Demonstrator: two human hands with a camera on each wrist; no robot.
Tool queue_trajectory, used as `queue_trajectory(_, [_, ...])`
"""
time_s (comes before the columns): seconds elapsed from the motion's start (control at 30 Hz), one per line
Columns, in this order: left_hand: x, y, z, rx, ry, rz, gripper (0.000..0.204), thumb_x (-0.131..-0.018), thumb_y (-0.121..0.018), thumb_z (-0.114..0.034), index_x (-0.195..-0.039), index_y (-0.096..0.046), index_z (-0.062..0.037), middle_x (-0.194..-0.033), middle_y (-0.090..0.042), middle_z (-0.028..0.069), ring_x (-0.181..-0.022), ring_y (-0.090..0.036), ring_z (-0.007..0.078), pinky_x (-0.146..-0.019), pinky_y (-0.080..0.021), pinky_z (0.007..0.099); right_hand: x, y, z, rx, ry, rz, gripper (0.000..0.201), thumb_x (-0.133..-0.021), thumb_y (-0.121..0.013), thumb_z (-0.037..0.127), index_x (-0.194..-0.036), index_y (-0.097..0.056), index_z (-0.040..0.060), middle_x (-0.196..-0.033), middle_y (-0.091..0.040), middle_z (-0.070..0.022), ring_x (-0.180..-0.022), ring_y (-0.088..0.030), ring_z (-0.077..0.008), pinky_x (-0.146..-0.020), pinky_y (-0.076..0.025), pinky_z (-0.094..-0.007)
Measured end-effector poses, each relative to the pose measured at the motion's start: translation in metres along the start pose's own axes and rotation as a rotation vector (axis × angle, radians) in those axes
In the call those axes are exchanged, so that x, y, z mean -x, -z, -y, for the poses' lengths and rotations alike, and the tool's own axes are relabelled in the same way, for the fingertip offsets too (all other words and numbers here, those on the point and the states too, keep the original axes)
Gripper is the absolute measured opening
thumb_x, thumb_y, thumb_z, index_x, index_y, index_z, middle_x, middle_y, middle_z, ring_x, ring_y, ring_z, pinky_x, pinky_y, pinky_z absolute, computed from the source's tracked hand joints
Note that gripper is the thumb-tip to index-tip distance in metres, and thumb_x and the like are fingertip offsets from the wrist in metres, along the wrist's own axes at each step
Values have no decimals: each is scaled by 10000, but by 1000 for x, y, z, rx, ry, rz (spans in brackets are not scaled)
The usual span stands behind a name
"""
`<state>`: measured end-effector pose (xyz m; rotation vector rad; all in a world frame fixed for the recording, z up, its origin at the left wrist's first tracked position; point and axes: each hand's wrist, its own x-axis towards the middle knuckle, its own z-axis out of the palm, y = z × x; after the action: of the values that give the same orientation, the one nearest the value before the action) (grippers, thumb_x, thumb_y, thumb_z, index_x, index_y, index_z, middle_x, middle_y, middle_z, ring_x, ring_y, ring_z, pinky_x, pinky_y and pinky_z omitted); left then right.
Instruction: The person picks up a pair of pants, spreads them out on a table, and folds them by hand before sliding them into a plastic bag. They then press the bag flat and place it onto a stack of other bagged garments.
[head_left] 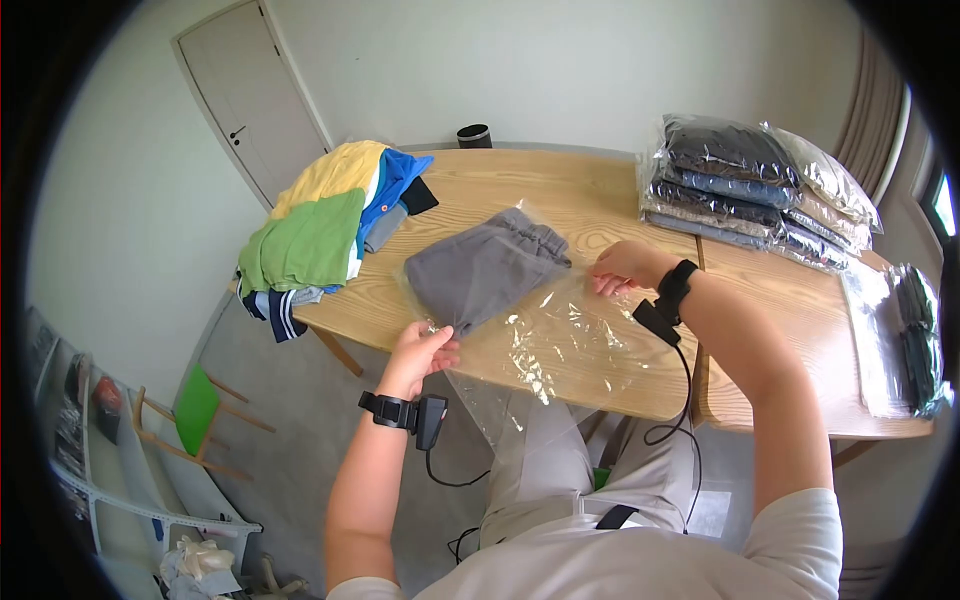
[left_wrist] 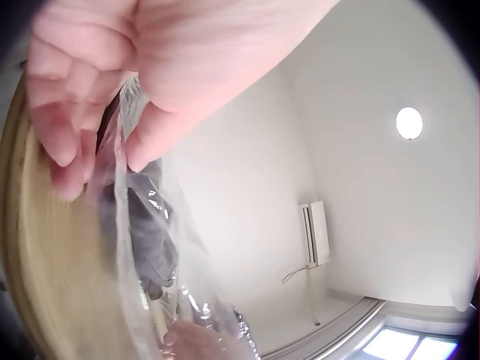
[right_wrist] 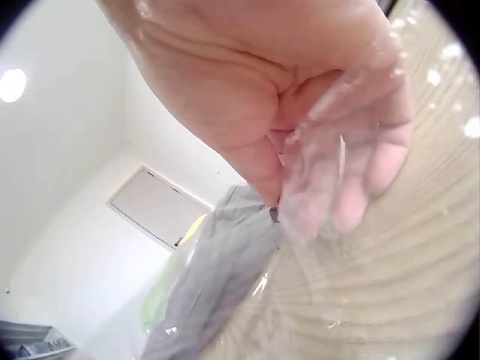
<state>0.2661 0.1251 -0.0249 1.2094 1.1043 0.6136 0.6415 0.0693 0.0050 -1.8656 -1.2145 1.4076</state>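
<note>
Folded grey trousers (head_left: 480,265) with an elastic waistband lie inside a clear plastic bag (head_left: 530,375), whose loose end hangs over the table's front edge. My left hand (head_left: 422,355) pinches the bag's film between thumb and fingers beside the trousers' lower left corner. In the left wrist view, that film (left_wrist: 127,217) runs down from between the fingertips. My right hand (head_left: 625,268) pinches the bag to the right of the waistband. Clear film lies across the fingers (right_wrist: 352,202) of this hand in the right wrist view.
A pile of loose clothes (head_left: 320,220) sits at the table's left end. Bagged, folded garments (head_left: 730,185) are stacked at the back right, with flat plastic bags (head_left: 880,340) nearer on the right. A green chair (head_left: 195,410) stands on the floor at left.
</note>
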Motion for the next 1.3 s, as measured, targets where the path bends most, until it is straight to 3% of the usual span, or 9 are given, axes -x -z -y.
queue_trajectory(0.13, [-5, -5, 7, -7, -27, 46, 466, -882, -643, -146, -1253, -412, 16, -880, -628, 102, -702, -633, 158, -624, -510, 261, 37, 13, -38, -68, -60, 59, 213, -915, -590, 265, -890, -643, 61, -845, -702, -52, -734, -649, -127, -603, -472, -237])
queue_trajectory(0.4, [27, -41, 20, -160, -99, 270, 438, -907, -608, -137, -1270, -416, 14, -835, -601, 69, -683, -594, 127, -615, -489, 233, 205, -53, -82, 282, 140, -373, 183, -883, -589, 178, -938, -658, 17, -784, -670, -74, -754, -621, -166, -703, -466, -294])
queue_trajectory(0.53, [35, -22, 39, -262, -518, 105, 472, -898, -586, -80, -1341, -428, -48, -1081, -587, 91, -911, -611, 191, -794, -508, 323, 223, -80, -127, 345, 407, -717, 309, -814, -645, 76, -1116, -597, 27, -1092, -640, -149, -953, -620, -279, -818, -479, -352])
queue_trajectory(0.6, [47, -19, 28, -1151, -1219, -128, 548, -817, -621, -13, -1334, -454, -81, -1269, -538, 102, -1138, -534, 275, -957, -433, 384, 219, -90, -131, 763, 570, -888, 588, -727, -674, 15, -1278, -505, 130, -1352, -487, -133, -1211, -487, -318, -970, -403, -417])
queue_trajectory(0.63, [46, -19, 28, -1175, -1281, -6, 617, -736, -661, 4, -1316, -485, -111, -1361, -489, 85, -1255, -437, 304, -1022, -369, 404, 215, -91, -133, 824, 593, -849, 690, -706, -683, 44, -1341, -464, 199, -1440, -401, -88, -1338, -360, -291, -1054, -318, -455])
queue_trajectory(0.73, [43, -24, 24, -1258, -1440, 171, 601, -729, -677, -2, -1292, -510, -126, -1341, -510, 65, -1235, -462, 273, -998, -393, 398, 212, -92, -124, 998, 651, -783, 652, -740, -663, 50, -1345, -474, 200, -1435, -416, -68, -1326, -381, -284, -1050, -331, -455])
queue_trajectory(0.9, [44, -32, 15, -1100, -1400, 312, 335, -718, -681, 17, -1040, -673, -74, -1223, -607, 63, -1116, -564, 247, -874, -493, 353, 204, -87, -120, 953, 661, -641, 512, -812, -607, 52, -1302, -530, 181, -1327, -543, -2, -1308, -416, -254, -1081, -296, -476])
queue_trajectory(1.07, [40, -20, 22, -956, -1223, 383, 356, -724, -690, 17, -1069, -666, -70, -1181, -639, 83, -1118, -580, 269, -903, -486, 359, 206, -80, -120, 707, 535, -559, 332, -883, -574, 94, -1210, -594, 152, -1250, -598, 43, -1307, -418, -257, -1105, -242, -514])
queue_trajectory(1.3, [38, -20, 20, -765, -988, 391, 177, -888, -592, -123, -1013, -674, -28, -1088, -676, 102, -1092, -599, 283, -919, -474, 360, 199, -82, -119, 335, 451, -603, 199, -912, -516, 60, -1044, -664, 52, -1136, -650, -107, -1251, -485, -263, -1133, -189, -458])
